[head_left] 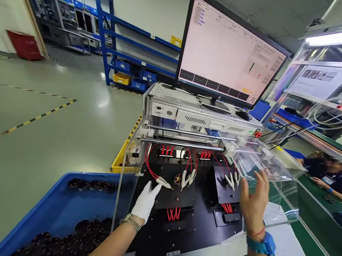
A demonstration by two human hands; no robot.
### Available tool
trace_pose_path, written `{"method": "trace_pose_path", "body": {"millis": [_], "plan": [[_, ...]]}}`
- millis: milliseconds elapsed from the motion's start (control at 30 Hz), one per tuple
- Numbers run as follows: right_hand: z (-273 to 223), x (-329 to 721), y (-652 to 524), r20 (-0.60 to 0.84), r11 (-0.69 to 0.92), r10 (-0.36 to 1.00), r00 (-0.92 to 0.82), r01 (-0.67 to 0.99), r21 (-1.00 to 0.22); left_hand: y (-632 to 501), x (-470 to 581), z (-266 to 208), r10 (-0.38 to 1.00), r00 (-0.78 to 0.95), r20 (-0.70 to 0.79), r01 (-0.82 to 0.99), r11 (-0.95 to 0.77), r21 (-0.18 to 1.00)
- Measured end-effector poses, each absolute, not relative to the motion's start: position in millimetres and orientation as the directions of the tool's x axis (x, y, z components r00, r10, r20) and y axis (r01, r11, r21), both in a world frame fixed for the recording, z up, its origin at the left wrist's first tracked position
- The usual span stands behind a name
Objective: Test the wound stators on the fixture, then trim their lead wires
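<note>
My left hand (145,204), in a white glove, is over the left side of the black fixture plate (152,243). Its thumb and fingers are apart, close to a white-sleeved clip (165,182) on a red wire. Beside that clip, a small round part with a copper-coloured ring (177,179) sits on the left black block, with more white clips (185,179) to its right. My bare right hand (255,197) is raised with fingers spread, near the clear plastic cover (287,202). To its left, further white clips (230,181) lie on the right black block (218,187).
A blue bin (59,197) of dark round parts stands at the left. Behind the fixture are metal rails (184,144) and a monitor (228,50). Paper sheets (291,246) lie on the green bench at right, where another person (328,177) sits farther off.
</note>
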State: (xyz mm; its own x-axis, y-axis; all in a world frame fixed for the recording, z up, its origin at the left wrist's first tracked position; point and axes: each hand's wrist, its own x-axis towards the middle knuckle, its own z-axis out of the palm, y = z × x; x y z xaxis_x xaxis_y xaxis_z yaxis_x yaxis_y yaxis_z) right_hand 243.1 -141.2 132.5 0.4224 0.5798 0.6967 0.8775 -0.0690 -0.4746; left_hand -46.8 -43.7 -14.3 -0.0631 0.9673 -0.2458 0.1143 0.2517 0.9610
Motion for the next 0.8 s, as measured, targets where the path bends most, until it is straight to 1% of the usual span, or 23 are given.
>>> {"method": "trace_pose_path", "body": {"millis": [33,67,100,133,167,233,367,467,533,567,600,633,667,700,733,800], "plan": [[128,223,-129,0.627,0.024,0.649,0.431,0.812,-0.584,-37,-42,-12,0.961,-0.097,-0.26,0.097,0.269,0.958],[121,205,-114,0.46,0.047,0.783,0.419,0.697,-0.715,-31,-37,-9,0.958,-0.129,-0.255,0.089,0.267,0.96],[110,189,-98,0.217,-0.055,0.878,0.426,0.542,-0.839,-26,-32,-6,0.958,-0.155,-0.241,0.086,0.256,0.963],[98,177,-81,-0.049,-0.244,0.884,0.465,0.369,-0.897,-21,-27,-2,0.959,-0.175,-0.222,0.084,0.239,0.967],[84,169,-64,-0.169,-0.338,0.867,0.47,0.305,-0.89,-17,-22,2,0.961,-0.191,-0.198,0.084,0.217,0.972],[57,162,-33,-0.32,-0.46,0.825,0.466,0.226,-0.859,-9,-13,10,0.967,-0.214,-0.141,0.089,0.163,0.983],[28,167,8,-0.392,-0.523,0.805,0.445,0.22,-0.824,4,-4,18,0.978,-0.204,-0.043,0.12,0.068,0.99],[27,176,16,-0.385,-0.52,0.811,0.44,0.241,-0.82,7,-11,17,0.976,-0.215,-0.032,0.166,0.069,0.984],[29,181,14,-0.371,-0.507,0.82,0.436,0.252,-0.824,2,-17,19,0.974,-0.228,0.013,0.261,0.049,0.964],[30,182,12,-0.363,-0.499,0.827,0.43,0.263,-0.826,-1,-18,21,0.973,-0.219,0.078,0.354,0.005,0.935],[30,182,10,-0.356,-0.491,0.836,0.419,0.279,-0.825,-4,-19,24,0.97,-0.186,0.158,0.467,-0.054,0.882],[29,181,7,-0.349,-0.484,0.845,0.406,0.3,-0.822,-6,-17,27,0.967,-0.121,0.226,0.582,-0.115,0.805],[28,178,5,-0.34,-0.476,0.853,0.396,0.324,-0.818,-8,-14,31,0.97,-0.029,0.243,0.681,-0.159,0.715],[26,175,3,-0.326,-0.467,0.861,0.391,0.351,-0.812,-8,-10,34,0.977,0.067,0.201,0.748,-0.182,0.638],[24,170,3,-0.305,-0.455,0.867,0.393,0.378,-0.806,-6,-5,36,0.983,0.145,0.113,0.782,-0.184,0.595],[23,163,4,-0.246,-0.424,0.878,0.412,0.428,-0.798,1,6,39,0.966,0.248,-0.073,0.806,-0.164,0.568]]}}
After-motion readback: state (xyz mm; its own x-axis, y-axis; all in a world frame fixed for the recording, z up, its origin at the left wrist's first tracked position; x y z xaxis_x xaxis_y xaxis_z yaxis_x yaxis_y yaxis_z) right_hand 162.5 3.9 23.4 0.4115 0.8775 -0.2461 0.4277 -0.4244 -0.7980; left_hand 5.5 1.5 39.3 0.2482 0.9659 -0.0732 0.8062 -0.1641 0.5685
